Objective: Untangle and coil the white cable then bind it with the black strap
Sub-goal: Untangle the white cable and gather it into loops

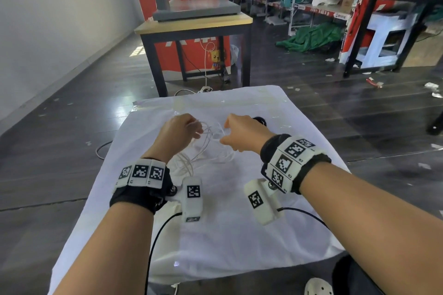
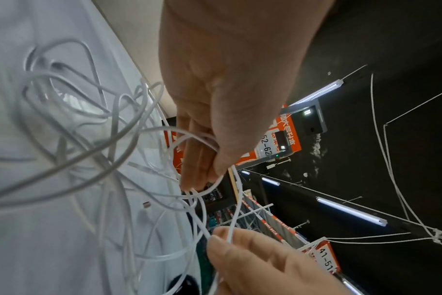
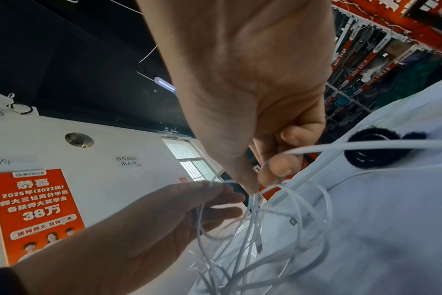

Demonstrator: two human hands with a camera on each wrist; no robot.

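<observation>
Left hand (image 1: 176, 133) and right hand (image 1: 242, 133) each pinch strands of the tangled white cable (image 1: 206, 148). Best: separate loops slowly, find a free end; black strap (image 3: 374, 147) untouched.

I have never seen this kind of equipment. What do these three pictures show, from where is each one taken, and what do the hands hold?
No machine works here: a person uses bare hands, with cameras strapped to the head and both wrists. The wide picture looks down from the head; the other two look along each hand. The left hand and right hand each pinch strands of a tangled white cable, lifted above a white cloth that covers the table. A black strap lies on the cloth beyond the right hand, untouched.
</observation>
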